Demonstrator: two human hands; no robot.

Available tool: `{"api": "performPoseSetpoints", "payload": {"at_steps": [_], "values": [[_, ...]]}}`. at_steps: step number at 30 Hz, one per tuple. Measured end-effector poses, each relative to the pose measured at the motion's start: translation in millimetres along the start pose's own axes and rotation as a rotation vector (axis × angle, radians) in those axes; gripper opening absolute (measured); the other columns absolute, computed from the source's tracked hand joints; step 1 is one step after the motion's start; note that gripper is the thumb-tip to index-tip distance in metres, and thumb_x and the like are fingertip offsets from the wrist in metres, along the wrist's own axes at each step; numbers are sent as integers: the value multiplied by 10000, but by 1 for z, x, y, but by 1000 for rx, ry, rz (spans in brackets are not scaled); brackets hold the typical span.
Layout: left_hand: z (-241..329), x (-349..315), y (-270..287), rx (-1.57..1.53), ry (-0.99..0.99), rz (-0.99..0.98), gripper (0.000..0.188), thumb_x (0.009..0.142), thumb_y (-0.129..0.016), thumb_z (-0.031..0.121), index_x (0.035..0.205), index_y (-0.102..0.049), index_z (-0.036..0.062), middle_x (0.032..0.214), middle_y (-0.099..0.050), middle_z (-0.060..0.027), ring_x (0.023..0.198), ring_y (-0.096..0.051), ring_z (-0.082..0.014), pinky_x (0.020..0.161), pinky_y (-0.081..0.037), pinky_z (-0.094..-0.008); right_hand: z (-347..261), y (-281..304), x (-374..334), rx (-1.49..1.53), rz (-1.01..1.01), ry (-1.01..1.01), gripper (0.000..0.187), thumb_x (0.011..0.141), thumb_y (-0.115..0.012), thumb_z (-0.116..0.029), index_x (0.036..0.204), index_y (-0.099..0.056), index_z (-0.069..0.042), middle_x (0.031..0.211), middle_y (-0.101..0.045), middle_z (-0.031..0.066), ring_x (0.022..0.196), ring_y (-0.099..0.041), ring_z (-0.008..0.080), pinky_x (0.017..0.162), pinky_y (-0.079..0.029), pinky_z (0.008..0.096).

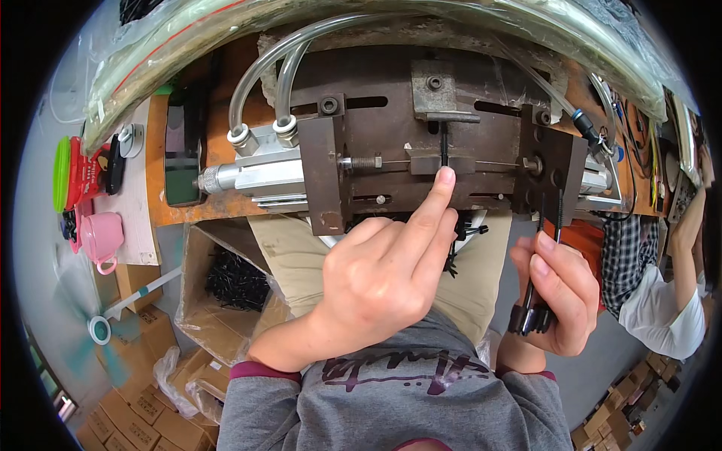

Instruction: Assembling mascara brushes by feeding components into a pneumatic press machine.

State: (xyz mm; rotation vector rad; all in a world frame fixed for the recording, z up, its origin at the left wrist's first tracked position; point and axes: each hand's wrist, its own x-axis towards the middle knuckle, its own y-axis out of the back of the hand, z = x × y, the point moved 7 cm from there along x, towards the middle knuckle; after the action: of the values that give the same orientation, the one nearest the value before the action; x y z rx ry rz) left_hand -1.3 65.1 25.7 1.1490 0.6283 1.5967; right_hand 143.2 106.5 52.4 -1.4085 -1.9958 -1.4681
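Observation:
My left hand (391, 263) reaches over the metal fixture (391, 60) with its index finger stretched out and the other fingers partly bent. That fingertip touches the lower end of a thin black rod (444, 143), which stands across a small dark block (425, 164) in the middle of the fixture. Thin metal pins point at the block from both sides. At the fixture's right end, my right hand (564, 297) is closed around several slim black rods (530, 316) with thicker dark ends. Two rod tips stick up past its fingers.
Air cylinders (267, 179) with clear hoses (241, 94) flank the fixture. An open carton of black pieces (237, 278) stands below left, near a turning fan (99, 329). A phone (186, 150) and a pink cup (101, 237) lie left. Another person (665, 308) sits at right.

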Motion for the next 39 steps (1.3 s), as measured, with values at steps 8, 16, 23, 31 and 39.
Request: {"api": "performPoseSetpoints", "payload": {"at_steps": [8, 16, 23, 31, 39], "values": [[7, -5, 13, -861, 1, 76, 376, 660, -858, 66, 994, -705, -19, 936, -713, -138, 767, -696, -210, 667, -577, -294, -14, -14, -1, -142, -31, 193, 352, 623, -831, 61, 949, -700, 32, 1012, -658, 136, 715, -616, 188, 570, -514, 289], [-2, -12, 12, -279, 14, 170, 361, 604, -828, 51, 938, -709, -14, 1045, -686, -162, 807, -672, -223, 655, -555, -301, -1, -6, 2, -15, -47, 34, 571, 753, -798, -254, 1192, -553, 17, 1154, -579, 164, 958, -670, 305, 788, -598, 371], [-1, -4, -2, 33, -102, 185, 279, 640, -792, 69, 894, -703, -5, 1136, -683, -152, 573, -610, -150, 536, -473, -240, 9, -6, -3, 251, -17, -63, 618, 842, -728, -356, 1264, -479, 22, 1253, -503, 244, 1027, -648, 386, 858, -580, 453], [0, -3, -2, 49, -91, 160, 264, 643, -794, 74, 883, -711, 3, 1133, -690, -135, 557, -599, -123, 516, -453, -232, -2, -18, 0, 93, -101, 0, 320, 649, -815, -16, 928, -660, 15, 1096, -655, 199, 936, -690, 285, 716, -596, 333], [-6, -7, 6, -157, -105, 46, 255, 652, -801, 105, 876, -719, 17, 1118, -695, -132, 600, -637, -146, 533, -482, -241, 4, -32, 5, -16, -184, 38, 288, 652, -741, 26, 931, -675, 50, 1131, -657, 189, 914, -691, 298, 725, -595, 337]]}}
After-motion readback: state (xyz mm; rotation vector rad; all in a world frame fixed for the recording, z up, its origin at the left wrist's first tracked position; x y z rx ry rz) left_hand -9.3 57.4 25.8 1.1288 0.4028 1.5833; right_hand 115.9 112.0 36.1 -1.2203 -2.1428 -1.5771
